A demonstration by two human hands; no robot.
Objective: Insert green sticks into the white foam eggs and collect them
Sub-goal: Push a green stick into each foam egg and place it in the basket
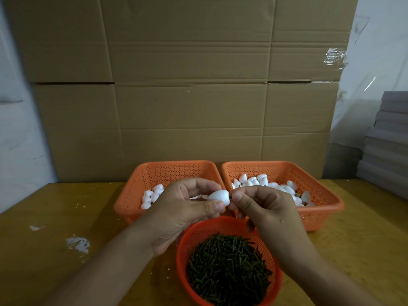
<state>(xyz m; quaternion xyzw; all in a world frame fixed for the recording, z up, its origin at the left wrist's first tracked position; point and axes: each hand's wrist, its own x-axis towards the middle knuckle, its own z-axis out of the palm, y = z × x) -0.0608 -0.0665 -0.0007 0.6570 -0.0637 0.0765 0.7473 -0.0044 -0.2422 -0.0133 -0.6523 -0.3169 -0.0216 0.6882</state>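
My left hand (187,208) pinches a white foam egg (217,196) between thumb and fingers, above the table's middle. My right hand (265,208) pinches a green stick (230,197) whose short visible end meets the egg's right tip. Below the hands a round red basket (183,250) holds a heap of green sticks (227,268). Behind, the left orange basket (141,180) holds several plain white eggs (152,195). The right orange basket (320,195) holds several eggs (262,182), a few showing dark stick ends.
A wall of cardboard boxes (187,96) stands close behind the baskets. Grey stacked sheets (388,146) sit at the right edge. White foam crumbs (77,242) lie on the yellow-brown table (55,217) at the left.
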